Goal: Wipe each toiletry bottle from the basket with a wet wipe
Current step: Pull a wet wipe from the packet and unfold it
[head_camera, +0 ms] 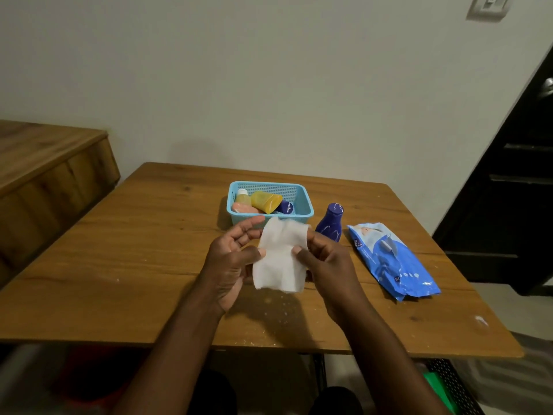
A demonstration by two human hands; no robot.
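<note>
Wooden table (149, 250) fills the view under a plain pale wall, its grain speckled with white flecks near the front edge. At about 11 o'clock from the hands sits a light blue plastic basket (302, 202) with mesh sides, holding a small peach bottle (243, 200), a yellow bottle (265, 201) on its side and a dark blue bottle (286, 207). Left hand (232, 259) pinches the left edge of the white wet wipe (281, 259) between thumb and fingers; right hand (326, 259) pinches the right edge, so the soft, limp sheet hangs spread between them above the table. At 1 o'clock a tall dark blue bottle (330, 221) stands upright just beside the basket, smooth and rounded. At 3 o'clock lies the glossy, crinkled blue wipe pack (395, 262). The step looks like opening out the wipe; it would go best folded to a palm-sized pad, so one hand can wrap a bottle while the other steadies it
</note>
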